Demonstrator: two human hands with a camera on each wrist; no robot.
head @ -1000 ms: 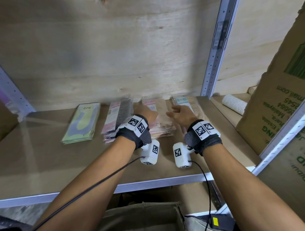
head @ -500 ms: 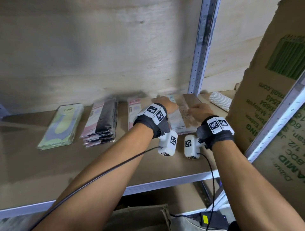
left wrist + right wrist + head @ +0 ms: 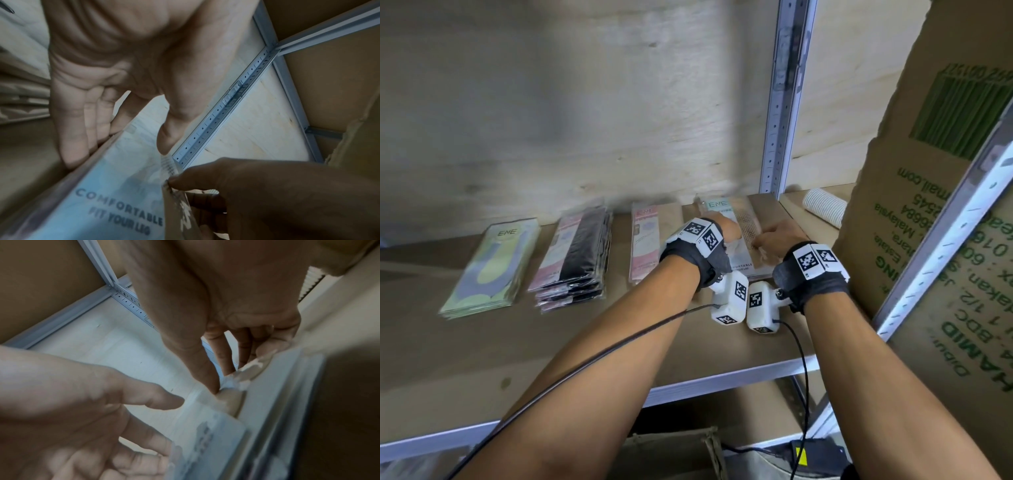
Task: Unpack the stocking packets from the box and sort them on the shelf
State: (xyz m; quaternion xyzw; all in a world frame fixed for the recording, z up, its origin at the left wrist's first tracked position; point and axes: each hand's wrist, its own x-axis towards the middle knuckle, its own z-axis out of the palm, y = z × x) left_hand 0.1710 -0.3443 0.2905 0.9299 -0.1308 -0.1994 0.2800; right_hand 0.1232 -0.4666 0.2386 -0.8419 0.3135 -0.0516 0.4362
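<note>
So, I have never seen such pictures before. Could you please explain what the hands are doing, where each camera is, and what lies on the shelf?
A person works bare-handed, wearing three cameras: one on the head, one on each wrist. The wide picture is the head view; the close-ups look along each hand. On the shelf lie four piles of stocking packets: green, black, pink, and blue. The left hand and right hand both hold the blue pile's edges.

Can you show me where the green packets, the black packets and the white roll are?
green packets (image 3: pixel 493 267), head view, top packet's front.
black packets (image 3: pixel 582 253), head view, dark front of top packet.
white roll (image 3: pixel 824 208), head view, ribbed side.
</note>
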